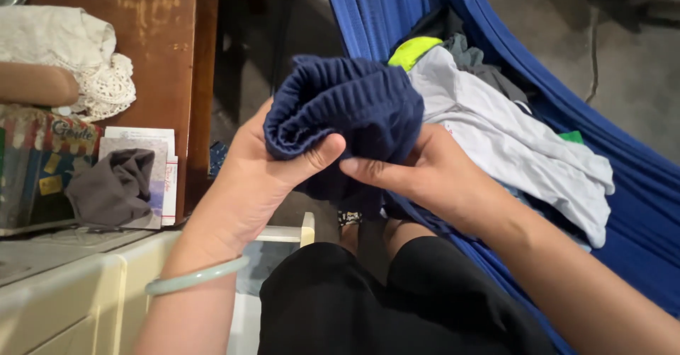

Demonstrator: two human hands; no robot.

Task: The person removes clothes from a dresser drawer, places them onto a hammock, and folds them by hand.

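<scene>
I start with the biggest thing in view, the blue hammock (pixel 637 206), which runs from the top of the picture down to my right and carries a heap of laundry: a white garment (pixel 510 142) on top, a grey one (pixel 482 65) and a yellow-green piece (pixel 413 50) tucked behind it. If I lean or tug sideways, I judge the hammock could sway and the white garment could slide off its edge toward the floor.

To my left a pale worktop (pixel 64 284) holds a dark grey cloth (pixel 113 185) draped against some cards. It lies close to my elbow; a wide swing of the arm could brush it off.

The navy ribbed garment (pixel 347 114) is bunched up in the air between both hands, above my lap and touching nothing else. My left hand (pixel 262 178) cups it from below, thumb pressed across the fabric, so that grip is closed on the cloth. My right hand (pixel 425 174) pinches the lower fold between thumb and fingers. The bundle is thick and loose, and I think a layer could slip out of the right-hand pinch and let the roll unfold. A hanging tail could also snag on the hammock edge just beside it.

Smallest, a pale green bangle (pixel 195 277) sits on my left wrist; loose fabric might catch on it.
</scene>
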